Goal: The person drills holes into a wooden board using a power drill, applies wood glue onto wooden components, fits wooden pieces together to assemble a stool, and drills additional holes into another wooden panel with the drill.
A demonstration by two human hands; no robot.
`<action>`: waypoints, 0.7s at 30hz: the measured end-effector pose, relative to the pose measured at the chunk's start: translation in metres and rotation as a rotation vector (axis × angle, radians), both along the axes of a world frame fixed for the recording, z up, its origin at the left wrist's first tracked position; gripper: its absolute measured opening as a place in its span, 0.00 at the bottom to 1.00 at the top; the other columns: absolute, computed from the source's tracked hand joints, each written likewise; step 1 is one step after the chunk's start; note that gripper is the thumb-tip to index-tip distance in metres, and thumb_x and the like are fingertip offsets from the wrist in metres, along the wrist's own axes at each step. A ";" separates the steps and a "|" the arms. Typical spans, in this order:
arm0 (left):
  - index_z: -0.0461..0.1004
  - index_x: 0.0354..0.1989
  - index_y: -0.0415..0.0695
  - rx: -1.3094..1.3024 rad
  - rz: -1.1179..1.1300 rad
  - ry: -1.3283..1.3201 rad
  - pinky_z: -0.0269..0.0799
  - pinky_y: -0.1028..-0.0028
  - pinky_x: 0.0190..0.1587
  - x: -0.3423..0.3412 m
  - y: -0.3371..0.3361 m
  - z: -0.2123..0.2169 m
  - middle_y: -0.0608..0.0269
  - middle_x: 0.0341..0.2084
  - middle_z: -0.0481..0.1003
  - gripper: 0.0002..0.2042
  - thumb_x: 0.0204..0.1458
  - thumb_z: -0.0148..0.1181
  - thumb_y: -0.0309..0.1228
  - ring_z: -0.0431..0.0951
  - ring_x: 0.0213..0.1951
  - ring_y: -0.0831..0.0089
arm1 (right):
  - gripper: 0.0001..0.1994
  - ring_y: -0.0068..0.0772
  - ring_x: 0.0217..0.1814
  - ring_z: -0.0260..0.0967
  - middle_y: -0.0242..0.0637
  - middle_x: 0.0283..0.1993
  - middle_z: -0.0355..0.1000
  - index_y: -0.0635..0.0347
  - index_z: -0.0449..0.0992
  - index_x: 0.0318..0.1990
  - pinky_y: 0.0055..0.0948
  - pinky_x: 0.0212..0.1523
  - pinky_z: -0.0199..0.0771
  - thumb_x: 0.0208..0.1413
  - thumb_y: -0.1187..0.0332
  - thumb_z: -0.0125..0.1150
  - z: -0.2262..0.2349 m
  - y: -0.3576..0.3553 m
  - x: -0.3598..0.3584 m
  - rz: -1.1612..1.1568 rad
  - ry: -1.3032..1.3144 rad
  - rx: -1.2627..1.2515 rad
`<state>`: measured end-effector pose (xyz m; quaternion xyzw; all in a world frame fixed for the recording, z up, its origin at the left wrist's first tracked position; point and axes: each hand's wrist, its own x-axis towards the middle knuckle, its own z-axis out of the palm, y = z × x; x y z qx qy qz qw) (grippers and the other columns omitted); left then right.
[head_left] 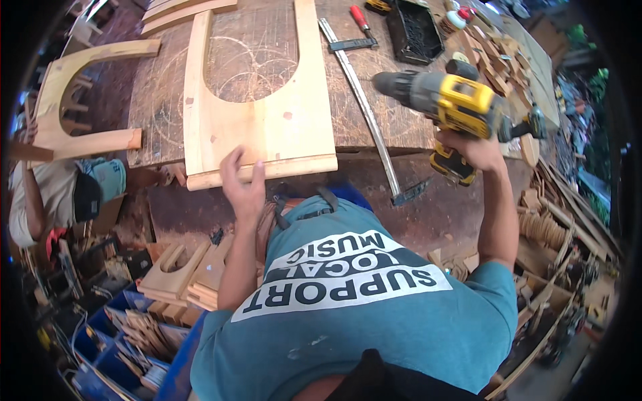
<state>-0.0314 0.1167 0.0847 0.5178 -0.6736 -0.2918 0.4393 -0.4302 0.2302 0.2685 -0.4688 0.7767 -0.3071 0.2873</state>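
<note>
A pale wooden panel [267, 130] with a deep U-shaped cutout lies on the worn workbench [160, 100]. A rounded wooden strip [294, 165] runs along its near edge, which juts past the bench. On this strip and edge rests my left hand [244, 190], its fingers apart. My right hand [476, 150] is wrapped round the handle of a yellow and black cordless drill [465, 100]. The drill is held above the bench's right side, its chuck toward the left, apart from the panel and slightly blurred. Whether a bit is fitted I cannot tell.
A bar clamp [364, 100] with a red handle lies right of the panel. Behind are a black tray [416, 33] of small dark pieces and wood offcuts [495, 60]. Another curved wooden piece [57, 87] and a person [50, 200] are at left. Blue bins [100, 334] stand lower left.
</note>
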 end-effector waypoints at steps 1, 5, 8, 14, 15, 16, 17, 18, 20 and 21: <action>0.70 0.59 0.34 0.013 -0.149 0.026 0.68 0.66 0.60 -0.006 -0.018 0.005 0.49 0.51 0.75 0.25 0.54 0.67 0.27 0.74 0.56 0.58 | 0.18 0.23 0.32 0.73 0.31 0.34 0.77 0.60 0.79 0.47 0.28 0.33 0.75 0.47 0.69 0.72 0.012 -0.013 0.017 0.061 0.034 0.060; 0.69 0.61 0.35 -0.026 -0.506 0.022 0.66 0.61 0.64 -0.041 -0.070 0.010 0.48 0.55 0.76 0.27 0.51 0.65 0.25 0.71 0.61 0.54 | 0.22 0.26 0.29 0.74 0.38 0.36 0.78 0.64 0.77 0.51 0.28 0.26 0.75 0.46 0.70 0.69 0.021 -0.061 0.056 0.264 0.005 0.230; 0.68 0.64 0.37 -0.071 -0.724 -0.042 0.64 0.58 0.66 -0.071 -0.087 -0.006 0.51 0.58 0.75 0.30 0.50 0.64 0.25 0.70 0.62 0.51 | 0.22 0.27 0.28 0.73 0.42 0.40 0.79 0.66 0.76 0.53 0.29 0.25 0.74 0.47 0.71 0.68 0.019 -0.081 0.077 0.311 -0.030 0.299; 0.68 0.66 0.40 -0.052 -0.746 -0.091 0.62 0.59 0.68 -0.095 -0.099 -0.033 0.50 0.60 0.73 0.31 0.49 0.64 0.26 0.69 0.64 0.51 | 0.22 0.26 0.25 0.73 0.40 0.35 0.79 0.64 0.77 0.54 0.28 0.24 0.75 0.48 0.71 0.67 0.028 -0.110 0.074 0.356 0.029 0.348; 0.68 0.66 0.40 -0.059 -0.759 -0.086 0.62 0.59 0.68 -0.097 -0.100 -0.035 0.50 0.60 0.73 0.31 0.49 0.64 0.26 0.69 0.64 0.51 | 0.21 0.26 0.25 0.74 0.39 0.33 0.79 0.64 0.78 0.53 0.28 0.24 0.75 0.49 0.71 0.66 0.029 -0.111 0.070 0.333 0.031 0.366; 0.68 0.66 0.40 -0.064 -0.695 -0.075 0.64 0.58 0.67 -0.096 -0.099 -0.038 0.50 0.60 0.73 0.31 0.49 0.64 0.26 0.70 0.63 0.52 | 0.21 0.26 0.24 0.74 0.39 0.31 0.79 0.63 0.78 0.53 0.28 0.24 0.76 0.49 0.71 0.66 0.031 -0.110 0.067 0.305 0.034 0.384; 0.68 0.66 0.40 -0.073 -0.646 -0.058 0.65 0.58 0.66 -0.098 -0.098 -0.042 0.49 0.60 0.73 0.31 0.49 0.64 0.26 0.71 0.63 0.52 | 0.14 0.21 0.22 0.71 0.32 0.24 0.75 0.62 0.80 0.44 0.25 0.23 0.72 0.50 0.68 0.70 0.034 -0.104 0.074 0.270 0.028 0.273; 0.68 0.66 0.40 -0.031 -0.602 0.025 0.67 0.59 0.65 -0.098 -0.097 -0.047 0.48 0.60 0.73 0.31 0.49 0.65 0.26 0.72 0.62 0.54 | 0.16 0.22 0.23 0.72 0.33 0.26 0.77 0.62 0.80 0.45 0.25 0.23 0.73 0.49 0.68 0.71 0.021 -0.098 0.063 0.195 0.024 0.300; 0.67 0.67 0.39 0.067 -0.507 0.106 0.67 0.63 0.65 -0.088 -0.097 -0.054 0.49 0.61 0.73 0.31 0.51 0.64 0.24 0.72 0.63 0.58 | 0.19 0.24 0.29 0.75 0.35 0.30 0.79 0.62 0.79 0.47 0.28 0.29 0.76 0.47 0.68 0.72 0.005 -0.071 0.060 0.056 -0.099 0.066; 0.66 0.67 0.37 0.071 -0.464 0.092 0.66 0.64 0.66 -0.082 -0.097 -0.055 0.48 0.62 0.73 0.30 0.53 0.64 0.24 0.72 0.64 0.59 | 0.18 0.24 0.31 0.76 0.35 0.32 0.79 0.61 0.79 0.46 0.28 0.32 0.77 0.46 0.70 0.73 -0.016 -0.058 0.050 -0.003 -0.125 -0.075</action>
